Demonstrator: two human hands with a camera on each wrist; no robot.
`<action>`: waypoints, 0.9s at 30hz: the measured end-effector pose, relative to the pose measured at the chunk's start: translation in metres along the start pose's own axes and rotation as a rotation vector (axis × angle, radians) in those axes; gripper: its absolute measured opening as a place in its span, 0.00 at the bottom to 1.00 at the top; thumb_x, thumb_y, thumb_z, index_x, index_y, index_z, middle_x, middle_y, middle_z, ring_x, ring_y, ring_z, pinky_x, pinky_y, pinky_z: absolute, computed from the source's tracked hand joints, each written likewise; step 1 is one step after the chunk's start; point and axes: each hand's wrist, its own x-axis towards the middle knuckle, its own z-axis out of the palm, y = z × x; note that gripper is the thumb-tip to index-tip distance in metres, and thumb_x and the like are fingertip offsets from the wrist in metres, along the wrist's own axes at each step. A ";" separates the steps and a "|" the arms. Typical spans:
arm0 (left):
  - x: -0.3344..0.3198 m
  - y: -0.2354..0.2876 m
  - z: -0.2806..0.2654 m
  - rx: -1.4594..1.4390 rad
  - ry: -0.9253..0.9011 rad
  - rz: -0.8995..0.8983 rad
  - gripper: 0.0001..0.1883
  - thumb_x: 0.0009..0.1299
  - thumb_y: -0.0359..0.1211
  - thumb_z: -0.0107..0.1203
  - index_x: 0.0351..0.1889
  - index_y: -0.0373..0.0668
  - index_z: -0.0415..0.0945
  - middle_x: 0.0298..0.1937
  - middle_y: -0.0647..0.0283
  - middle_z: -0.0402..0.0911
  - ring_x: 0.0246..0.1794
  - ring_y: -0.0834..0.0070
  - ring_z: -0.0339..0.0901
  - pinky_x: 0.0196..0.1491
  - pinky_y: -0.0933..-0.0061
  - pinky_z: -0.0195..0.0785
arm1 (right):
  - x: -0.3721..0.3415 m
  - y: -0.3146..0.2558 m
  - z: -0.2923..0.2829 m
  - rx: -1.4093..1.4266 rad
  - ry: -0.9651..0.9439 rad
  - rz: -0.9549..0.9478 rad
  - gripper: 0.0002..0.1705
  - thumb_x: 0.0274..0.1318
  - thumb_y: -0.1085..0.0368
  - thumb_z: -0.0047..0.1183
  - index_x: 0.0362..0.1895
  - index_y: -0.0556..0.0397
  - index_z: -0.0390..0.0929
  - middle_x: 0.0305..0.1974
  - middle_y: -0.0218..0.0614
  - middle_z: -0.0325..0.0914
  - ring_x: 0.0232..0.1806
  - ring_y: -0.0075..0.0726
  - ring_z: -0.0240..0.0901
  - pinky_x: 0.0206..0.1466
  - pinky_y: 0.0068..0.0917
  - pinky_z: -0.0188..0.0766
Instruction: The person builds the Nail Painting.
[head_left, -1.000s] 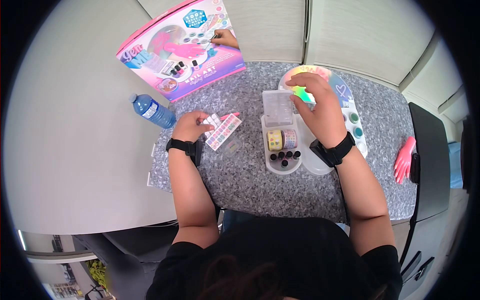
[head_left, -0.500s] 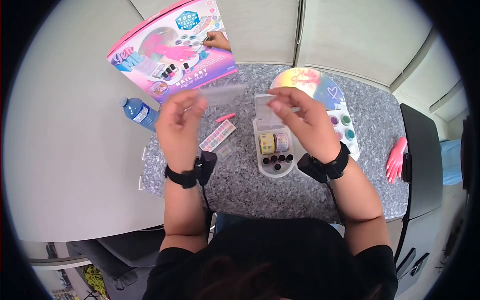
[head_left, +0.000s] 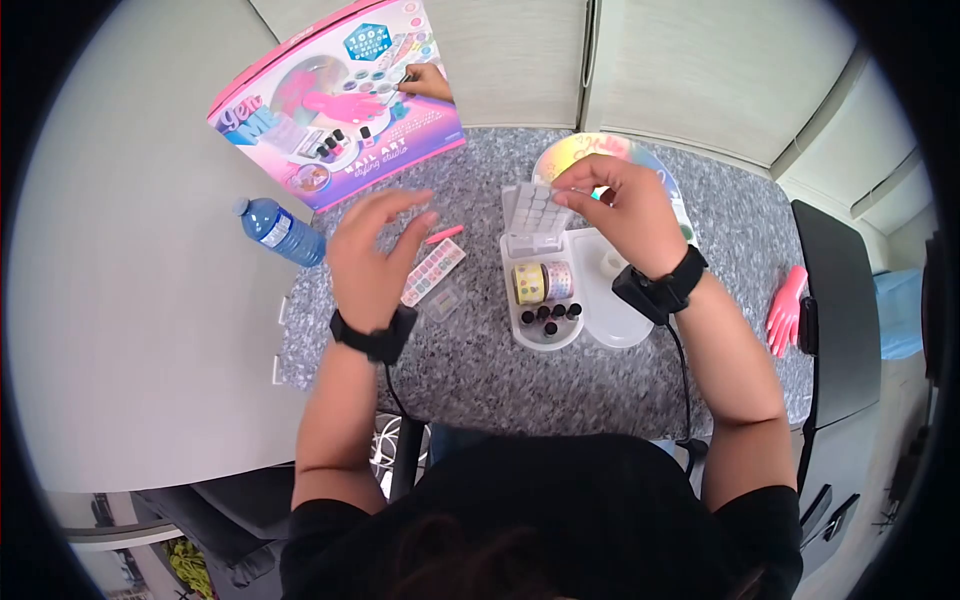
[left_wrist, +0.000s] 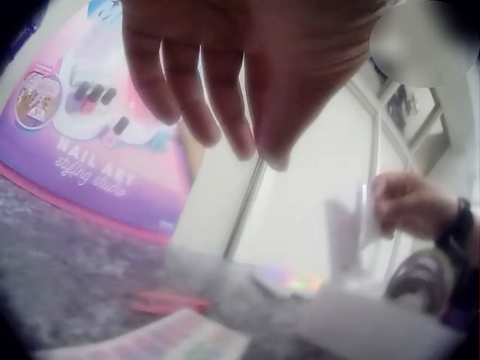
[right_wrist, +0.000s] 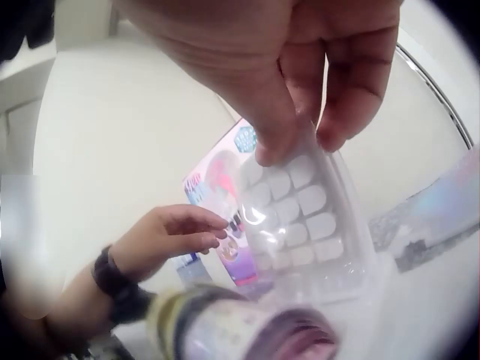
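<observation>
With the clock's twelve at the table's far edge, the right hand point(head_left: 635, 215) pinches the nail tray point(head_left: 536, 210) by its upper edge, thumb against fingertips, the tray hanging at nine o'clock from the hand, over the clear bin point(head_left: 530, 244). Whether tray and bin touch, I cannot tell.

To handle it well, I would square the tray to the bin before lowering it, and pinch lightly (the clear plastic looks thin and could flex). The tape rolls point(head_left: 543, 283) stand close by at six o'clock from the bin, so a low swing that way could knock them; the bottles point(head_left: 550, 316) lie beyond. A second grip at the free lower edge would probably steady it.

The right forearm reaches in from five o'clock. The left hand point(head_left: 370, 265) is raised and empty, fingers loosely bent, thumb apart, with the sticker sheet point(head_left: 435, 272) at three o'clock from it.
</observation>
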 end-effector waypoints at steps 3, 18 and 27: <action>0.011 -0.047 0.009 0.112 -0.233 0.009 0.13 0.69 0.31 0.72 0.52 0.47 0.91 0.48 0.61 0.92 0.46 0.63 0.87 0.51 0.62 0.79 | -0.002 0.004 0.012 -0.098 -0.057 -0.017 0.06 0.64 0.66 0.69 0.42 0.53 0.90 0.38 0.36 0.91 0.38 0.38 0.87 0.44 0.35 0.80; -0.017 -0.081 0.001 0.452 -0.727 -0.171 0.20 0.64 0.50 0.76 0.43 0.46 0.87 0.43 0.61 0.89 0.48 0.57 0.86 0.52 0.55 0.78 | -0.020 0.000 0.028 -0.363 0.112 -0.298 0.03 0.60 0.66 0.70 0.38 0.48 0.91 0.41 0.33 0.84 0.40 0.49 0.84 0.44 0.41 0.82; -0.001 -0.035 -0.005 0.085 -0.530 -0.168 0.15 0.69 0.40 0.74 0.39 0.39 0.85 0.38 0.59 0.85 0.39 0.63 0.80 0.46 0.62 0.73 | -0.027 -0.031 0.023 -0.110 0.051 -0.173 0.09 0.62 0.63 0.72 0.44 0.50 0.91 0.39 0.39 0.87 0.38 0.47 0.84 0.41 0.38 0.80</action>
